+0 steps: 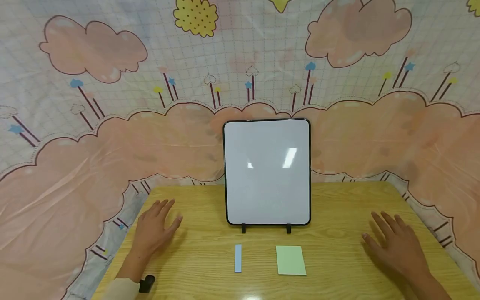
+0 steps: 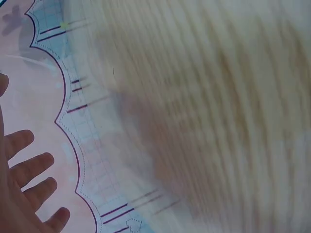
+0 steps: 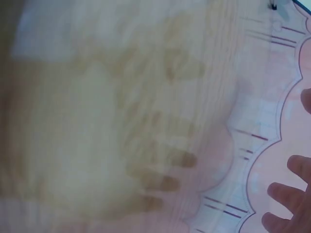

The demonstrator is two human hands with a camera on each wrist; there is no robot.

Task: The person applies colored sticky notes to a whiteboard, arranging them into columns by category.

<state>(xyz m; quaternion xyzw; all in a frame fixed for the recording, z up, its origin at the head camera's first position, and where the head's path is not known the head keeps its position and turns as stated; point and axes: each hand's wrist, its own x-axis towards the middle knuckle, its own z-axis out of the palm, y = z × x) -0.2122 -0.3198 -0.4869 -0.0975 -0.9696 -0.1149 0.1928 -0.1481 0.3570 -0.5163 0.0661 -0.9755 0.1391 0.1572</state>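
Near the left side of the table, my left hand is held with its fingers spread and nothing in it. My right hand is at the table's right side, fingers apart and likewise holding nothing. Between them, a narrow light-blue strip lies on the wood. To its right is a pale green square sticky note pad. Behind both stands a whiteboard with a black frame, upright on two small black feet. Spread fingers show at the left edge of the left wrist view, and fingers at the right edge of the right wrist view.
The wooden table ends at a patterned cloth that hangs behind it and along both sides. A black band sits at the left wrist, by the light sleeve. Light glares off the whiteboard's face.
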